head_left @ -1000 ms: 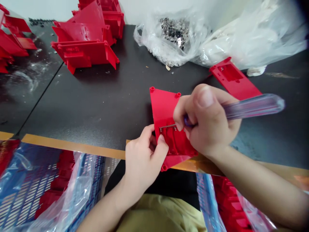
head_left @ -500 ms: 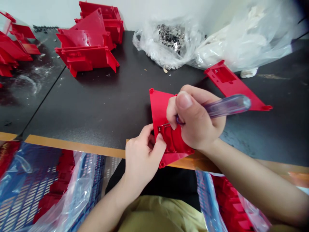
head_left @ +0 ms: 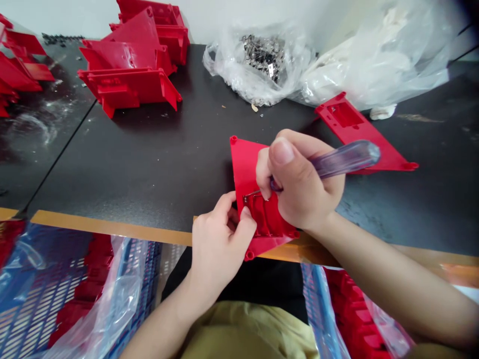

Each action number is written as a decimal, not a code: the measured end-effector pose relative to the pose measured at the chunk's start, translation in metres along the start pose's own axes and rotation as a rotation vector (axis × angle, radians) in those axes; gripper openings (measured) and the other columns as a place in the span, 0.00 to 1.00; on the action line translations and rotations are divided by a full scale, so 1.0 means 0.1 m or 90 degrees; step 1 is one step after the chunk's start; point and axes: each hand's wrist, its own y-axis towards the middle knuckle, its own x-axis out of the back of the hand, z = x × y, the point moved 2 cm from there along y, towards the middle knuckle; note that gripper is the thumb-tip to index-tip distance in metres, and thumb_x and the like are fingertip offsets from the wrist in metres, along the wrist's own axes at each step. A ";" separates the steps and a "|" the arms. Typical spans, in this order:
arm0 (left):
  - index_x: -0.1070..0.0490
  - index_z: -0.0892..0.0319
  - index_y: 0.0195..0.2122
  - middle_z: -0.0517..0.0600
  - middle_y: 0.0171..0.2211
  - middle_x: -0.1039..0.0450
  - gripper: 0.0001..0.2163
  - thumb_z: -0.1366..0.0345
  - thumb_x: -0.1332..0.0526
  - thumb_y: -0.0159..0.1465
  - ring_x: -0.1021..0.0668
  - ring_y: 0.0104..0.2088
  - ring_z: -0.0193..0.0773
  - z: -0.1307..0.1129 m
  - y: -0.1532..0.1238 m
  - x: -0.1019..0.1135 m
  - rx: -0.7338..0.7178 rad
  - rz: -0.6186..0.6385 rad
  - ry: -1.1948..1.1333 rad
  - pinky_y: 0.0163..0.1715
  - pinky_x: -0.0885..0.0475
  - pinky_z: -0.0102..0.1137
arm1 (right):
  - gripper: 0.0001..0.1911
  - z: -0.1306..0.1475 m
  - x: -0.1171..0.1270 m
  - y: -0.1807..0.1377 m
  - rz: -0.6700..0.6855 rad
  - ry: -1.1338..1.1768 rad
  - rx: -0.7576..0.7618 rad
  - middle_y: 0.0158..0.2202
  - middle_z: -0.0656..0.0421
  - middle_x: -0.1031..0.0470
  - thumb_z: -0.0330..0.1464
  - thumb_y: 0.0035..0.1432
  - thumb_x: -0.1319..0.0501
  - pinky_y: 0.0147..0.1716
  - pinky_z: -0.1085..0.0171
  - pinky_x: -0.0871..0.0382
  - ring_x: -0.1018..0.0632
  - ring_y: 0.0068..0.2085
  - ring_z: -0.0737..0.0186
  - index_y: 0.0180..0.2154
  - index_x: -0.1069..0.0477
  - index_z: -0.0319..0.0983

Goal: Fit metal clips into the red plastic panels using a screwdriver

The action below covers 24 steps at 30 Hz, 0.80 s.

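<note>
Since a second ago the right hand (head_left: 303, 192) has drawn in toward the frame's middle with its screwdriver (head_left: 348, 158), so the handle end now stops short of the right edge and uncovers the far corner of the spare panel (head_left: 355, 130).

At upper left, stacked red housings (head_left: 129, 70) stand on the desk (head_left: 149, 159), apparently finished with. Lower left, a blue crate (head_left: 56, 294) lined with plastic holds more red parts.

At centre, the left hand (head_left: 220, 239) pinches the near edge of the red panel (head_left: 247, 162), which overhangs the desk's front edge. The right hand is closed round the screwdriver, thumb on top, with the tip at a small metal piece (head_left: 254, 193) on the panel. That fitting looks mid-way, not seated.

Upper centre, a clear bag (head_left: 262, 57) of small metal bits lies open. The spare panel at right lies untouched. Lower right, a second crate (head_left: 348, 319) holds red parts.

No brand, label or writing can be read.
</note>
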 end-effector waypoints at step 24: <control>0.26 0.56 0.43 0.42 0.22 0.26 0.10 0.63 0.43 0.64 0.23 0.23 0.34 0.00 0.01 0.00 0.007 -0.007 -0.014 0.29 0.29 0.27 | 0.24 -0.01 0.01 -0.06 -0.004 -0.010 0.067 0.17 0.64 0.43 0.40 0.65 0.42 0.18 0.63 0.53 0.43 0.18 0.71 0.20 0.46 0.39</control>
